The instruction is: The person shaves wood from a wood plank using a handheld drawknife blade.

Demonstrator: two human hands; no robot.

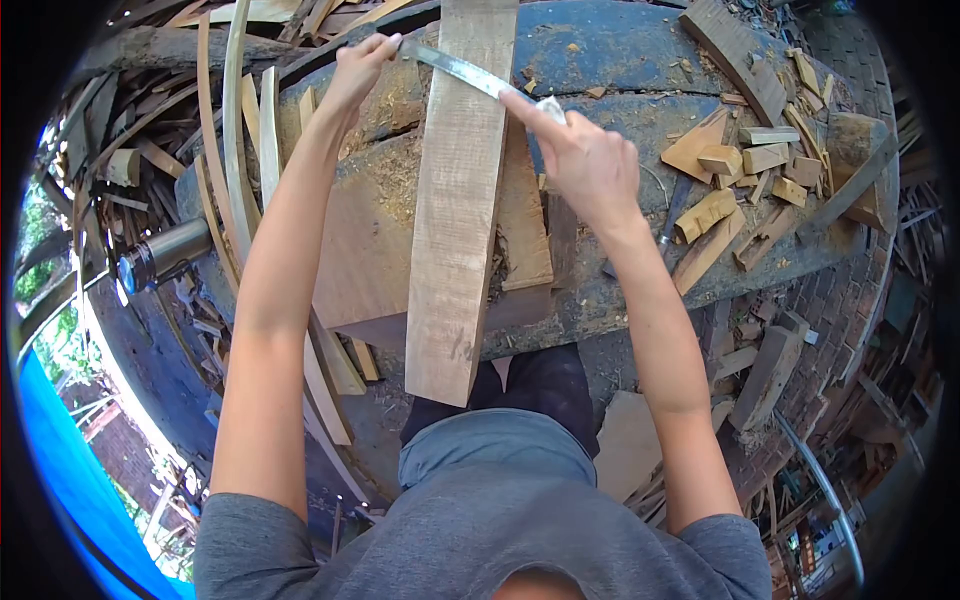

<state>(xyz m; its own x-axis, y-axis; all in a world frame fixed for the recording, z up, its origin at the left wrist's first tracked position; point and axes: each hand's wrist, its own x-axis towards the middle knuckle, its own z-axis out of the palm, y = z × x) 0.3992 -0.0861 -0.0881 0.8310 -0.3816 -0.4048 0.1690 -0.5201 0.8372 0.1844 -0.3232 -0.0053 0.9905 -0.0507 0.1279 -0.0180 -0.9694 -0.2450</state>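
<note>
A long, narrow metal blade (460,68) lies slantwise across the upper part of a thick plank (455,240). My left hand (362,68) pinches the blade's far left end. At the other end my right hand (592,165) is closed round it, index finger stretched along the metal; a whitish piece shows by the fingers and most of the grip is hidden. The plank runs lengthwise towards my body, its near end above my lap. It rests on a broad wooden block (365,245), with sawdust (395,190) beside it.
A worn log bench (590,50) carries the work. On its right lie several wood offcuts (765,158) and a chisel-like tool (674,208). A metal flask (172,250) lies at the left, near long curved strips (236,120). Scrap wood piles surround the bench.
</note>
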